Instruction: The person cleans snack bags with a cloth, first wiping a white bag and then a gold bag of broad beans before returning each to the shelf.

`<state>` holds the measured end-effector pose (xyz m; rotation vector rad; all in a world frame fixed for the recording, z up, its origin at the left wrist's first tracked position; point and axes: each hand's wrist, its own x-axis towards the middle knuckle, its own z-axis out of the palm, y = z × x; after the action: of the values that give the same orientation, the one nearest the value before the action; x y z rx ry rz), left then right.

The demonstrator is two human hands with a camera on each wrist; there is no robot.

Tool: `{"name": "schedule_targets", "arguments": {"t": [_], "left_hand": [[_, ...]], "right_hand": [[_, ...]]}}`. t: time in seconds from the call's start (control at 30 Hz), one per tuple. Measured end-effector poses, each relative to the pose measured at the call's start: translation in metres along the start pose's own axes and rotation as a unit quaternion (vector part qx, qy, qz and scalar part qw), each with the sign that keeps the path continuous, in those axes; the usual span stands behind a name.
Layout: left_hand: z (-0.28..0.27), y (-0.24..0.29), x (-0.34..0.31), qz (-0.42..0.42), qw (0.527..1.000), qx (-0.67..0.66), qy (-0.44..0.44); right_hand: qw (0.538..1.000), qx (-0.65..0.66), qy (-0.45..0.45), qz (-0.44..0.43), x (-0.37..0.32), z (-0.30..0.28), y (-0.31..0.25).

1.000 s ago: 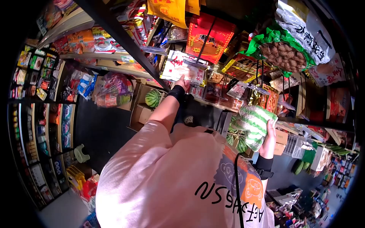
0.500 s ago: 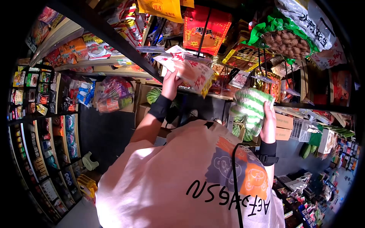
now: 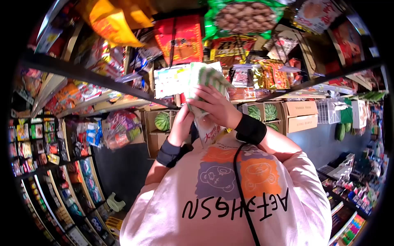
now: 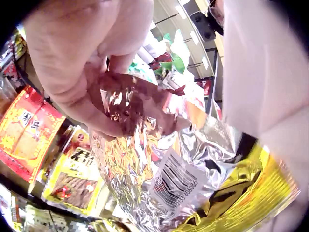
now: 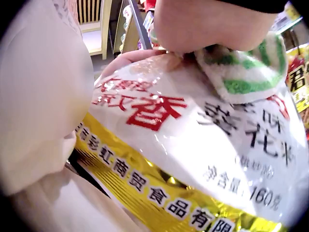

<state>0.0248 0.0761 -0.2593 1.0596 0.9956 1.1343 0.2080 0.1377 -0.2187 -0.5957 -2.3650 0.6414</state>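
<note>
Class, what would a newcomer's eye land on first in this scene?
Probably the green-and-white striped cloth under the right hand, against the white packet that the left hand grips. Next, the red packet hanging behind, and the green-edged bag at the top.

A grocery shop, its aisle lined with stocked shelves (image 3: pixel 41 169) and packaged snacks, among them a red packet (image 3: pixel 178 41) and a green-edged bag of nuts (image 3: pixel 246 17) on a display rack (image 3: pixel 316 75). Watermelons (image 3: pixel 163 121) sit in cardboard boxes (image 3: pixel 154 144) below (a barcode label (image 4: pixel 176 184) marks one foil bag (image 4: pixel 149 145) as retail goods).
</note>
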Motion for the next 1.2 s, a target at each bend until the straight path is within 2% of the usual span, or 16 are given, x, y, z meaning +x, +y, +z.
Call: {"name": "schedule_targets", "arguments": {"t": [0.27,0.3,0.37,0.43,0.57,0.6,0.63,0.7,0.77,0.83,0.97,1.03,1.1,1.13,1.17,1.2], "left_hand": [[0.08,0.071,-0.013,0.049,0.947,0.286,-0.139],[0.085,0.064,-0.013,0.083,0.946,0.293,-0.108],[0.084,0.058,-0.013,0.022,0.961,0.27,-0.061],[0.093,0.057,-0.016,0.042,0.98,0.196,0.022],[0.101,0.074,-0.027,0.076,0.966,0.213,0.125],[0.097,0.08,-0.034,0.063,0.95,0.282,0.119],[0.095,0.086,-0.045,0.052,0.929,0.348,0.115],[0.102,0.094,-0.07,0.085,0.904,0.382,0.172],[0.12,0.106,-0.091,0.136,0.874,0.408,0.227],[0.126,0.095,-0.11,0.191,0.886,0.323,0.272],[0.141,0.067,-0.128,0.34,0.837,0.226,0.364],[0.156,0.067,-0.125,0.4,0.809,0.201,0.381],[0.174,0.078,-0.118,0.431,0.791,0.168,0.401],[0.185,0.086,-0.114,0.446,0.781,0.149,0.412],[0.197,0.094,-0.109,0.399,0.751,0.146,0.505],[0.198,0.095,-0.108,0.39,0.746,0.134,0.523]], "right_hand": [[0.965,0.149,0.097,0.191,-0.096,-0.088,0.014],[0.952,0.192,0.107,0.212,-0.107,-0.093,0.016],[0.951,0.219,0.088,0.201,-0.121,-0.095,0.022],[0.956,0.223,0.047,0.183,-0.122,-0.097,0.025],[0.941,0.232,-0.145,0.197,-0.124,-0.108,0.032],[0.991,0.109,-0.065,0.045,-0.137,-0.088,0.05],[0.889,0.368,-0.101,0.254,-0.132,-0.101,0.042],[0.836,0.473,-0.036,0.276,-0.132,-0.103,0.049],[0.727,0.657,-0.011,0.201,-0.11,-0.128,0.032],[0.717,0.677,-0.011,0.166,-0.085,-0.167,0.003],[0.768,0.638,0.056,0.023,-0.058,-0.169,-0.021],[0.761,0.648,0.018,0.005,-0.055,-0.162,-0.031],[0.742,0.67,0.018,0.01,-0.059,-0.154,-0.041],[0.765,0.642,-0.006,0.054,-0.065,-0.149,-0.035],[0.786,0.61,-0.029,0.097,-0.073,-0.148,-0.029],[0.748,0.648,-0.053,0.133,-0.081,-0.152,-0.029]]}}
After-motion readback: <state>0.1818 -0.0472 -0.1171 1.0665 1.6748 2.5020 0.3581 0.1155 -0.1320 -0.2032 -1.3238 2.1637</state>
